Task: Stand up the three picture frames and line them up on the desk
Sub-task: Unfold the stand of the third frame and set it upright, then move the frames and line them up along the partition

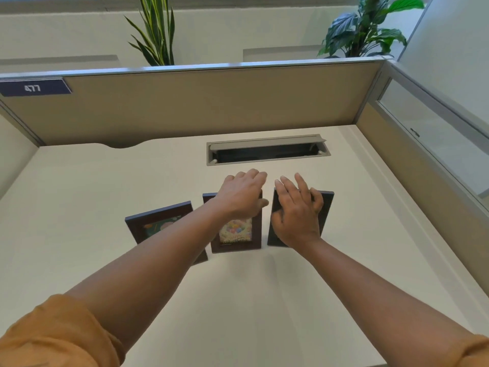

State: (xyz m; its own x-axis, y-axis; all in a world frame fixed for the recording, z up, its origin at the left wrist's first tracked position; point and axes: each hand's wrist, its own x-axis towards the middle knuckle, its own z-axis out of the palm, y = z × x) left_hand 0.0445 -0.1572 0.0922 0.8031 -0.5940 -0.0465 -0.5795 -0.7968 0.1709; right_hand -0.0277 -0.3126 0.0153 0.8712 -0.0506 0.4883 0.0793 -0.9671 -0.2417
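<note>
— Where were the frames?

— Three dark frames sat in a row on the white desk (pixel 79 197): the left frame (pixel 148 221), partly under my forearm, the middle frame (pixel 236 235) with a colourful picture, and the right frame (pixel 326 205).

— And your hands?

— My left hand (pixel 242 197) lay over the top of the middle frame, fingers loose and reaching past its edge. My right hand (pixel 296 213) covered the right frame, fingers spread. I couldn't tell whether either truly gripped.

— Behind them?

— A cable slot (pixel 267 149) in the desk, then the beige partition (pixel 198 102).
</note>
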